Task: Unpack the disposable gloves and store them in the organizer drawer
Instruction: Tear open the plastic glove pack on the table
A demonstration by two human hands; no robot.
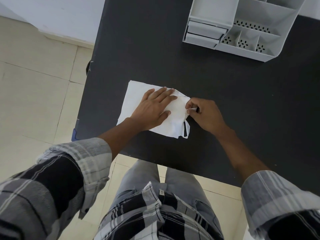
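On the black table point(225, 104), the left hand point(154, 110) lies flat with straight fingers on the gloves point(174, 118); the right hand point(206, 115) pinches their edge.

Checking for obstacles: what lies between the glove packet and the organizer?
Nothing: the head view shows only bare black table between the glove packet and the organizer.

A black table point(225, 94) stands on pale cream floor tiles point(34, 84) beside a white wall point(60, 13).
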